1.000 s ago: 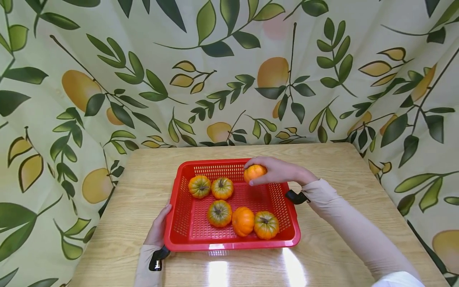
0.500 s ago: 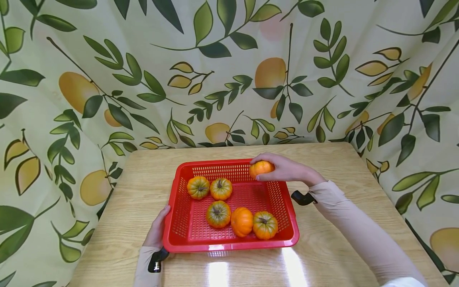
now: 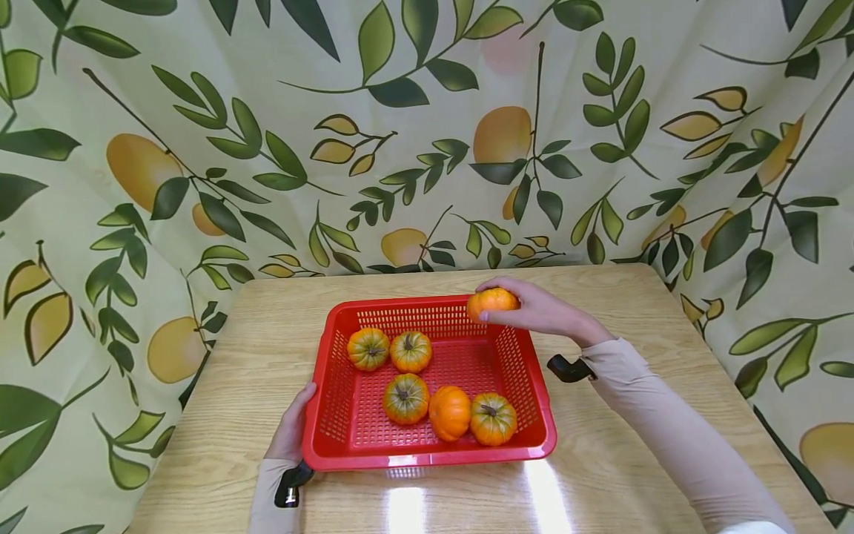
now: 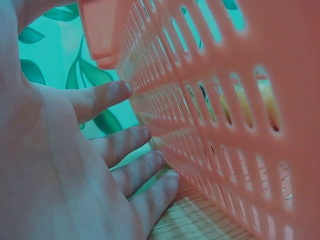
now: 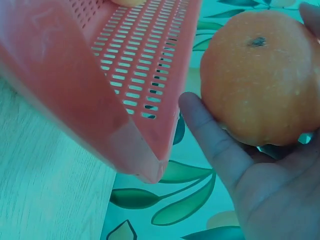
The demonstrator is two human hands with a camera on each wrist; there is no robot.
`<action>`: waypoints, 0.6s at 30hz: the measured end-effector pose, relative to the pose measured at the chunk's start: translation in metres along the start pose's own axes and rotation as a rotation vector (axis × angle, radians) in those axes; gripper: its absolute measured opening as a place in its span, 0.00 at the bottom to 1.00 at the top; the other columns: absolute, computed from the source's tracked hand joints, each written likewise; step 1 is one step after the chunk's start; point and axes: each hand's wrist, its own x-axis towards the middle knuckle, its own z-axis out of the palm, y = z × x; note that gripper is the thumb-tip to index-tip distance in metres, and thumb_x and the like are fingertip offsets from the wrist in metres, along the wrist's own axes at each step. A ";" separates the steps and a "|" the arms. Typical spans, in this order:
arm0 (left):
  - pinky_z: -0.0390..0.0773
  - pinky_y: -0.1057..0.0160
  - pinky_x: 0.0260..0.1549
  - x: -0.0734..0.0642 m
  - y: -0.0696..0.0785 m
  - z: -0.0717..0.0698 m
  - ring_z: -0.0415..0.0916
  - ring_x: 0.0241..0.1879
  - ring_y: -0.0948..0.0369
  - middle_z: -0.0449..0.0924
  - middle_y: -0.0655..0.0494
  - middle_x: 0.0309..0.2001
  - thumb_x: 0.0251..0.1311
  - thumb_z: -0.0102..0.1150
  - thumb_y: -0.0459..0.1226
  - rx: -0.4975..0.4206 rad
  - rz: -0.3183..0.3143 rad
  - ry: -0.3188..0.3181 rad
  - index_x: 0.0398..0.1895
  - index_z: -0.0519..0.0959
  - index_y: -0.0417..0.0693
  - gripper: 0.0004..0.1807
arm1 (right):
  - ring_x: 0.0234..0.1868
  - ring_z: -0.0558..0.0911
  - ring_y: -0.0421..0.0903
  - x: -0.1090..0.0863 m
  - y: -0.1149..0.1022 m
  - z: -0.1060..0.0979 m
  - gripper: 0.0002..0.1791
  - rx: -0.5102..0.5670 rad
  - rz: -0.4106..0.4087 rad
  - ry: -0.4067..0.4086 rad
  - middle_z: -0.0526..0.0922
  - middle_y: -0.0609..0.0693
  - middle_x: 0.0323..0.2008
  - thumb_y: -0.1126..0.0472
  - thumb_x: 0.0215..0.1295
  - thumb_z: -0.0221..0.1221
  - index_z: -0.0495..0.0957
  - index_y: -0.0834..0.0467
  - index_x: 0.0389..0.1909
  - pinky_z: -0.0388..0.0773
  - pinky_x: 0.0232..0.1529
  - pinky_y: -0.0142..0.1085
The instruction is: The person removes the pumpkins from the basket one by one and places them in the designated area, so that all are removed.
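Note:
My right hand [image 3: 542, 310] grips a small orange pumpkin [image 3: 492, 303] above the back right corner of a red plastic basket [image 3: 430, 457]. Up close in the right wrist view, that pumpkin [image 5: 260, 75] sits between thumb and fingers, beside the basket's corner. At the basket's left side is my left hand [image 3: 290, 424]. From the left wrist, its fingers [image 4: 150, 170] reach out nearly straight, fingertips right at the slotted wall [image 4: 200, 120]. Inside the basket lie several more pumpkins: two at the back left [image 3: 368, 349] and a row along the front [image 3: 450, 413].
The basket stands on a light wooden table [image 3: 614, 311]. Behind the table and along both sides hangs a cloth [image 3: 427, 148] printed with leaves and fruit. Dark wrist mounts [image 3: 568, 368] are on both sleeves.
My right hand has lifted the pumpkin up and to the right, from inside the basket to over its back right rim. The left hand has stayed at the basket's side.

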 end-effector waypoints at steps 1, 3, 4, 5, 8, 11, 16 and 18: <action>0.80 0.57 0.52 0.000 0.000 0.000 0.77 0.52 0.61 0.79 0.61 0.54 0.73 0.39 0.59 0.006 0.008 0.003 0.68 0.63 0.65 0.25 | 0.48 0.79 0.50 -0.001 0.000 0.000 0.26 0.000 0.000 0.010 0.79 0.56 0.54 0.51 0.70 0.63 0.71 0.54 0.64 0.81 0.47 0.38; 0.80 0.57 0.52 0.000 -0.001 -0.001 0.78 0.52 0.61 0.80 0.61 0.53 0.73 0.39 0.59 0.018 0.025 0.011 0.66 0.64 0.67 0.24 | 0.49 0.78 0.51 -0.001 0.000 -0.002 0.25 0.005 0.015 0.033 0.78 0.56 0.55 0.50 0.72 0.60 0.70 0.53 0.65 0.80 0.48 0.39; 0.81 0.57 0.51 0.001 -0.002 -0.001 0.78 0.51 0.61 0.80 0.61 0.52 0.73 0.38 0.59 0.023 0.035 0.017 0.66 0.64 0.67 0.23 | 0.50 0.77 0.52 -0.002 0.000 -0.002 0.25 0.007 0.021 0.044 0.77 0.56 0.56 0.49 0.73 0.59 0.70 0.52 0.66 0.79 0.48 0.39; 0.81 0.57 0.51 0.001 -0.002 -0.001 0.78 0.51 0.61 0.80 0.61 0.52 0.73 0.38 0.58 0.026 0.044 0.023 0.66 0.65 0.67 0.23 | 0.50 0.77 0.52 -0.002 0.000 -0.003 0.24 0.004 0.029 0.055 0.77 0.56 0.56 0.48 0.74 0.58 0.70 0.51 0.66 0.79 0.48 0.40; 0.81 0.57 0.50 0.001 -0.004 -0.001 0.79 0.51 0.61 0.80 0.61 0.52 0.73 0.38 0.59 0.031 0.053 0.033 0.66 0.66 0.68 0.22 | 0.52 0.76 0.54 -0.004 0.001 -0.005 0.24 0.008 0.028 0.075 0.76 0.55 0.58 0.49 0.74 0.58 0.70 0.50 0.67 0.78 0.50 0.41; 0.81 0.57 0.50 0.001 -0.004 -0.001 0.78 0.51 0.60 0.80 0.60 0.52 0.73 0.38 0.58 0.031 0.055 0.038 0.66 0.65 0.67 0.23 | 0.52 0.76 0.54 -0.006 0.002 -0.008 0.25 0.003 -0.001 0.090 0.74 0.55 0.60 0.53 0.71 0.61 0.70 0.50 0.67 0.79 0.49 0.39; 0.80 0.57 0.51 0.001 -0.003 0.000 0.78 0.52 0.60 0.80 0.60 0.53 0.73 0.39 0.59 0.038 0.052 0.047 0.68 0.63 0.67 0.24 | 0.58 0.75 0.56 -0.009 0.004 -0.013 0.37 0.013 -0.022 0.109 0.69 0.57 0.65 0.56 0.66 0.66 0.63 0.48 0.74 0.81 0.52 0.41; 0.80 0.57 0.51 0.001 -0.003 0.000 0.78 0.52 0.60 0.80 0.60 0.53 0.73 0.39 0.59 0.038 0.048 0.050 0.68 0.63 0.66 0.25 | 0.62 0.72 0.57 -0.010 0.003 -0.014 0.42 0.015 -0.018 0.120 0.66 0.59 0.67 0.56 0.64 0.67 0.58 0.48 0.76 0.80 0.55 0.45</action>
